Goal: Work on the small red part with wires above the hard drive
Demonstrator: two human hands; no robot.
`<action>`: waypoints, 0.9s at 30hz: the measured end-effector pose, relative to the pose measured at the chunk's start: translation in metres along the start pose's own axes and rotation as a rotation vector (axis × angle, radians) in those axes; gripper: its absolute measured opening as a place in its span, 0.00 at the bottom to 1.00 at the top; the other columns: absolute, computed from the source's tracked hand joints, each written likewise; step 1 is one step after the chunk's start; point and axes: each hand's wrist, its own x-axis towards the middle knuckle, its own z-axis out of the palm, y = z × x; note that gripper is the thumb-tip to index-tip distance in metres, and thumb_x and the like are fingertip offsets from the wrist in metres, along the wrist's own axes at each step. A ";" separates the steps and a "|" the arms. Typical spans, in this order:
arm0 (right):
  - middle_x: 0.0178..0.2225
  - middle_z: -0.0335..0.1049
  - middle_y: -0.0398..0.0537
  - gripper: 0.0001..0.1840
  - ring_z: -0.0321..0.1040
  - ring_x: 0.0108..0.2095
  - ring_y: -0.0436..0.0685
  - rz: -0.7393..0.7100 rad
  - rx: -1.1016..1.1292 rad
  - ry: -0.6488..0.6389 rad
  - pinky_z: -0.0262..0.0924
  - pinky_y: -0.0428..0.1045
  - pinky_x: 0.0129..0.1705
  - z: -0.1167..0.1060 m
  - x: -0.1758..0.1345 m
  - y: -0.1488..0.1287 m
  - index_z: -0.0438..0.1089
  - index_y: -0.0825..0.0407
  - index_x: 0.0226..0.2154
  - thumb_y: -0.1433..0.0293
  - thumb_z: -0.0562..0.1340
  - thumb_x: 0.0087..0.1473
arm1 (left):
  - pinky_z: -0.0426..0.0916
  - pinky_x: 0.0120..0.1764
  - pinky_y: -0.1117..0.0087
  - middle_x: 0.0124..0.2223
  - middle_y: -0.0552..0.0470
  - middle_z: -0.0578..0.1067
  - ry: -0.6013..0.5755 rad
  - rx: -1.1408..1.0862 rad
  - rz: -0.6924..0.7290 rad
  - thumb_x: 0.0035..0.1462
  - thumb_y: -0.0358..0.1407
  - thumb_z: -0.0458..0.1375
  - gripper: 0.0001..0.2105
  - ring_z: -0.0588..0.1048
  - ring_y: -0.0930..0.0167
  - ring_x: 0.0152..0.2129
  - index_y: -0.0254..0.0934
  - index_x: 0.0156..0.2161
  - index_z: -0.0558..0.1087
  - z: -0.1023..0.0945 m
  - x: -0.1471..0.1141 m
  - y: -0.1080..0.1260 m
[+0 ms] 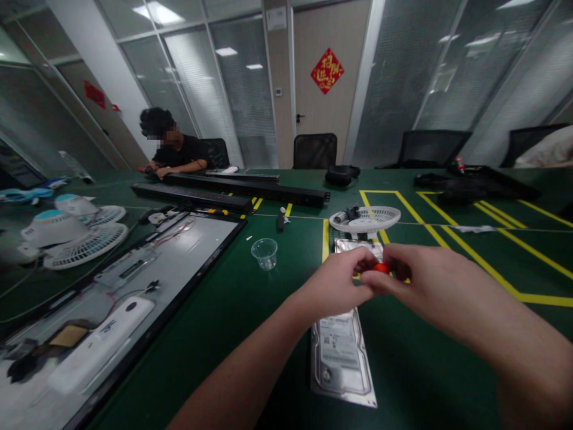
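Observation:
My left hand and my right hand meet above the table, fingers closed around a small, shiny red-orange thing. Its kind cannot be made out, as the fingers cover most of it. Below my hands lies a silver hard drive with a white label, flat on the green table. Just beyond my fingers, a second silver metal piece like a hard drive shows in part. To the left stands a clear plastic cup.
A white fan grille with dark parts lies behind my hands. At left, an opened display panel carries a white power strip. White fans sit beyond it. Long black bars lie in front of a seated person.

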 end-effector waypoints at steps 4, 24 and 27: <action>0.41 0.81 0.54 0.13 0.78 0.36 0.66 -0.123 0.105 0.053 0.67 0.57 0.35 0.001 -0.002 0.003 0.77 0.48 0.45 0.57 0.68 0.65 | 0.76 0.53 0.60 0.53 0.42 0.84 0.007 -0.072 -0.022 0.60 0.25 0.63 0.15 0.82 0.60 0.50 0.35 0.51 0.76 0.002 0.001 -0.003; 0.32 0.80 0.53 0.17 0.74 0.29 0.65 0.005 -0.010 -0.018 0.58 0.56 0.30 0.002 -0.002 0.001 0.77 0.46 0.38 0.52 0.62 0.68 | 0.73 0.45 0.66 0.46 0.46 0.82 0.006 -0.005 0.031 0.59 0.34 0.69 0.10 0.80 0.64 0.43 0.36 0.44 0.75 0.003 0.001 -0.002; 0.30 0.80 0.53 0.20 0.75 0.29 0.67 0.073 -0.038 -0.063 0.57 0.56 0.29 -0.002 0.000 -0.001 0.77 0.46 0.36 0.48 0.65 0.65 | 0.73 0.45 0.66 0.45 0.47 0.83 0.000 0.009 0.021 0.60 0.33 0.68 0.08 0.80 0.64 0.43 0.36 0.43 0.76 0.002 0.001 -0.001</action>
